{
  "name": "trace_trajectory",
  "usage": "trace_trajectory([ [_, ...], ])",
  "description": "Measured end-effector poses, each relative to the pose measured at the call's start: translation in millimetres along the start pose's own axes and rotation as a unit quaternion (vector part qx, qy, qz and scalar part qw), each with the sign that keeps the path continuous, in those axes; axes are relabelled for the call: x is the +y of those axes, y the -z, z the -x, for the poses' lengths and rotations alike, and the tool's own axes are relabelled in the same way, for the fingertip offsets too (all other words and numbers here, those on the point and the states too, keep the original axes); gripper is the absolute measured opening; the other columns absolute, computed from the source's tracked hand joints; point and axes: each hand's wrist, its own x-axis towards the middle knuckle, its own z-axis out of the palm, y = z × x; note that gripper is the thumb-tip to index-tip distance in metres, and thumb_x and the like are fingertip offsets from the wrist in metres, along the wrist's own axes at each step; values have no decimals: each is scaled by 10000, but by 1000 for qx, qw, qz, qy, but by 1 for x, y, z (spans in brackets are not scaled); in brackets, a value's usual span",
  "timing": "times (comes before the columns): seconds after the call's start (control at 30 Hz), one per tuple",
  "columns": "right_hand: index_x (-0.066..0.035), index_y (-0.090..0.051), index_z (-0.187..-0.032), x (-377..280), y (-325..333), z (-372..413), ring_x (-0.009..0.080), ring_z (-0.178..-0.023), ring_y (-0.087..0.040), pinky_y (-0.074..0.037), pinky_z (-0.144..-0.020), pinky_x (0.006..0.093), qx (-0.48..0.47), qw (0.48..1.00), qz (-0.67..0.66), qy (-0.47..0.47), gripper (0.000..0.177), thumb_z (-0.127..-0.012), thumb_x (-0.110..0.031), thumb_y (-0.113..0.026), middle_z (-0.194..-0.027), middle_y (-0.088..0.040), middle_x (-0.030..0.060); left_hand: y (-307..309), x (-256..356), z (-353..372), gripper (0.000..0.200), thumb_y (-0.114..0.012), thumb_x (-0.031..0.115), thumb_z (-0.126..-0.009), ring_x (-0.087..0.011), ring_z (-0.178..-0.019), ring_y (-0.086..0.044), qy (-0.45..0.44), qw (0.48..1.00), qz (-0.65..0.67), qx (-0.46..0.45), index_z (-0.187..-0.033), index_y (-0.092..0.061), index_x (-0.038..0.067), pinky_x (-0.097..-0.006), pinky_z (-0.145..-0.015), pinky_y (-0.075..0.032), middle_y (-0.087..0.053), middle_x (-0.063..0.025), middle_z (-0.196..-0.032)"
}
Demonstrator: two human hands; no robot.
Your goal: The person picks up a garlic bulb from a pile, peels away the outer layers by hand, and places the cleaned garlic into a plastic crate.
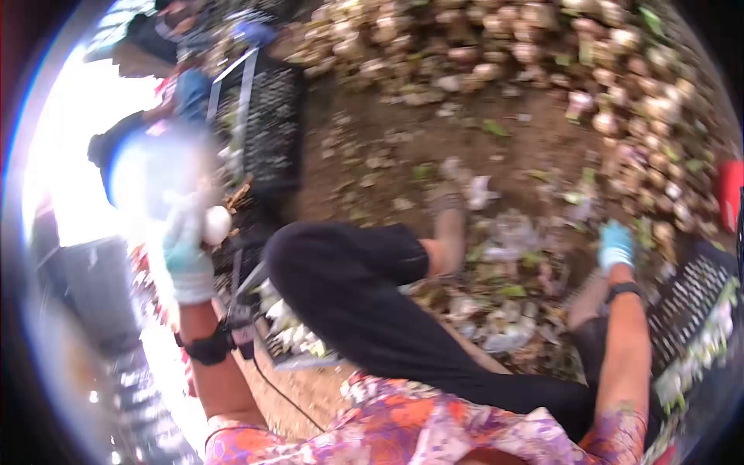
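Observation:
My left hand (186, 260), in a pale green and white glove, is raised at the left beside a black crate. A round white onion-like bulb (217, 225) is held at its fingers, though glare and blur cover the fingertips. Low at the right, my right hand (616, 245), in a similar glove, reaches down at the edge of a large heap of pinkish-white bulbs (620, 124). Its fingers are smeared, and whether anything is in them does not show.
A tall black crate (271, 124) stands left of my bent knee. Another black crate (690, 302) lies by my right arm. Peelings and leaf scraps (511, 310) cover the ground between my feet. A red object (731, 194) is at the right edge. Another person (190, 93) is at upper left.

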Motion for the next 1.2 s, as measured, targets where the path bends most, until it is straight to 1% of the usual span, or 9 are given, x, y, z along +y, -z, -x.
trace_trajectory([
  [0.1, -85, -566, -989, 4, -1, -13, 349, -987, -495, -416, -834, 438, -38, 988, -112, -102, 218, -811, -166, -470, -1084, -493, 166, 77, -46, 5, 256, -519, 245, -843, -129, -701, -539, 84, 876, -468, -79, -932, -613, 25, -269, -644, -443, -618, -63, -835],
  [0.3, 5, -526, -1076, 35, -41, -45, 331, -987, -527, -398, -850, 355, 141, 936, -312, -83, 339, -753, -33, -429, -1064, -555, 209, 62, -60, 30, 288, -619, 180, -719, -180, -753, -601, 93, 945, -301, -85, -959, -602, 20, -281, -706, -458, -627, -132, -825],
  [0.4, 32, -580, -963, -18, 47, 3, 215, -761, -571, -441, -709, 274, 207, 687, -696, 22, 316, -701, 34, -404, -834, -612, 127, -13, 24, 44, 364, -640, 151, -705, -221, -842, -600, -13, 987, -107, -117, -1036, -566, 19, -292, -742, -455, -608, -154, -916],
  [0.53, -36, -627, -737, -96, 142, 101, 239, -728, -574, -424, -724, 342, 308, 942, 31, 128, 143, -692, -163, -579, -688, -600, 95, -125, 58, 88, 574, -688, 159, -654, -342, -997, -511, -275, 933, 0, -233, -1169, -459, 52, -349, -827, -423, -488, -215, -1121],
  [0.63, -38, -580, -983, -132, 156, 137, 174, -843, -563, -415, -808, 305, 541, 815, -83, 189, 242, -801, -183, -513, -876, -610, 74, -188, 81, 131, 662, -716, 100, -614, -322, -1068, -477, -264, 924, -18, -276, -1209, -427, 79, -340, -873, -403, -456, -184, -1186],
  [0.67, -14, -578, -968, -144, 168, 162, 148, -799, -559, -430, -760, 279, 417, 719, -536, 147, 215, -805, -136, -510, -851, -609, 76, -200, 81, 140, 642, -715, 98, -610, -327, -1045, -487, -281, 923, 44, -260, -1191, -444, 69, -345, -860, -412, -462, -176, -1175],
  [0.7, 10, -575, -953, -147, 170, 179, 122, -755, -555, -444, -712, 254, 207, 442, -869, 81, 188, -809, -89, -507, -826, -608, 78, -205, 82, 143, 611, -714, 90, -599, -295, -1028, -511, -286, 918, 69, -267, -1160, -475, 53, -333, -852, -414, -490, -162, -1145],
  [0.93, 49, -569, -919, -114, 140, 196, 304, -715, -594, -461, -630, 320, 282, 746, -599, 68, 267, -658, -7, -543, -749, -602, 182, -204, 81, 157, 590, -718, 114, -582, -299, -1019, -509, -291, 868, 149, -374, -1117, -497, 5, -325, -861, -402, -512, -182, -1092],
  [1.2, -2, -524, -1062, -106, 138, 217, 296, -752, -591, -459, -681, 285, 349, 803, -457, 155, 401, -664, 43, -498, -832, -600, 192, -203, 65, 154, 535, -674, 43, -626, -176, -960, -525, -133, 829, 246, -485, -1127, -499, -24, -282, -864, -386, -557, -107, -1041],
])
